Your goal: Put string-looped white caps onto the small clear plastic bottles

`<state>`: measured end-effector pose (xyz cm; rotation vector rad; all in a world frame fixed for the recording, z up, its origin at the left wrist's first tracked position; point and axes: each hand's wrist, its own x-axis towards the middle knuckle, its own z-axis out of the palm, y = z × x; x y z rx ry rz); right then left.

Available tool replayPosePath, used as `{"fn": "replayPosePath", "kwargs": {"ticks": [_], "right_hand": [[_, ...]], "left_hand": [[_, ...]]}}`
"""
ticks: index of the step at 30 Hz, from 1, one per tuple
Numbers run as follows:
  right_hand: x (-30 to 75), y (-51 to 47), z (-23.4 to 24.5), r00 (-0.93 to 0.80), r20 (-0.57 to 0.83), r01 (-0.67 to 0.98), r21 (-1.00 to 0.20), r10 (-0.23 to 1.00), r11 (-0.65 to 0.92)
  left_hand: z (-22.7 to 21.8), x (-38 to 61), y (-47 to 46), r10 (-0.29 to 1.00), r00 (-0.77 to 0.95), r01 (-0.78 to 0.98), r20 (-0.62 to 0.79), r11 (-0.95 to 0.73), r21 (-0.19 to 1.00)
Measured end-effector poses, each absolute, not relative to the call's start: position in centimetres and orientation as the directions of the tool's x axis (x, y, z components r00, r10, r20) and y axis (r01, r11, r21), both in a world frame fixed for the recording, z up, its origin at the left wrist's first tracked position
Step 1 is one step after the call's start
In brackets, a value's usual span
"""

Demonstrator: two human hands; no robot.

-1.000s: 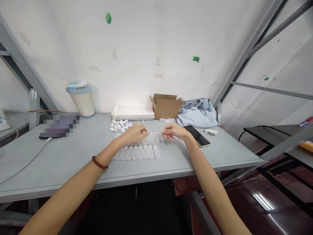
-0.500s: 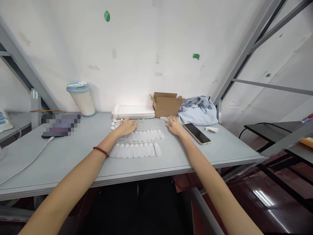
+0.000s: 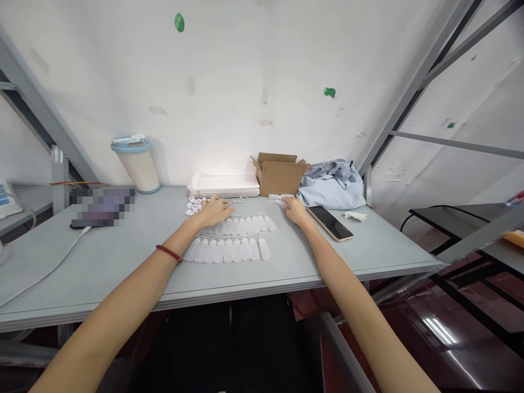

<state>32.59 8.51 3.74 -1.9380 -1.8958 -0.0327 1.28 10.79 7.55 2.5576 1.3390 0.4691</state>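
My left hand (image 3: 215,211) lies palm down at the back of the tags, its fingers stretched out close to a small white cord piece (image 3: 238,202); whether they touch it is unclear. My right hand (image 3: 295,212) has its thumb and fingers closed on a small translucent plastic piece (image 3: 280,203), partly hidden by the fingers. Two rows of translucent white tags with string loops lie below: a back row (image 3: 248,225), partly under my left hand, and a front row (image 3: 229,251). Small white rolls (image 3: 194,206) sit just left of my left hand.
Behind the hands are a white flat stack (image 3: 225,186), an open cardboard box (image 3: 280,177) and a blue cloth (image 3: 332,185). A phone (image 3: 329,222) and crumpled tissue (image 3: 355,216) lie right. On the left are a tumbler (image 3: 138,166) and a charging phone (image 3: 102,207).
My right hand's fingers were spread flat on the table and are now drawn together on the translucent piece. My left hand has barely moved.
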Motion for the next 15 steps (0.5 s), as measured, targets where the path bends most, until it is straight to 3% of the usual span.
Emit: {"fn": "replayPosePath", "kwargs": {"ticks": [7, 15], "right_hand": [[31.6, 8.2, 4.4, 0.086, 0.358, 0.869, -0.483, 0.930, 0.106], [30.6, 7.3, 5.2, 0.095, 0.303, 0.834, -0.544, 0.948, 0.090]], "left_hand": [[7.4, 1.4, 10.6, 0.825, 0.546, 0.756, 0.149, -0.561, 0.337], [7.4, 1.5, 10.3, 0.823, 0.548, 0.761, 0.148, -0.564, 0.320]]}}
